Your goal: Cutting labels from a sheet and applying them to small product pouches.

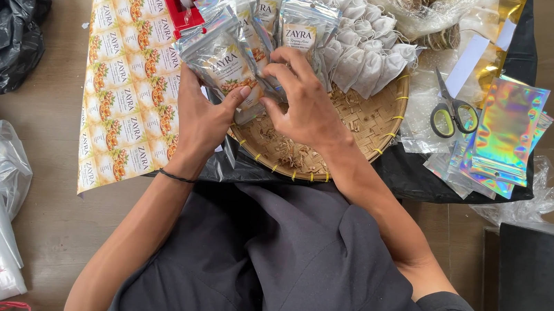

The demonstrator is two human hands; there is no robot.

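Wooden flooring is carrying a black sheet, and a woven bamboo tray point(370, 128) is resting on it. Over the tray's left rim, the left hand point(203, 116) is gripping a labelled clear pouch point(221, 62), fingers clenched round its lower edge. The right hand point(307, 103) is pinching that same pouch's right side. Its long axis is running away from the person. White filter sachets point(366, 44) are lying at the tray's far side, scissors point(452, 109) right of it.

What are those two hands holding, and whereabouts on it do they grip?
Both hold a clear labelled pouch: the left hand grips its lower edge, and the right hand pinches its lower right corner.
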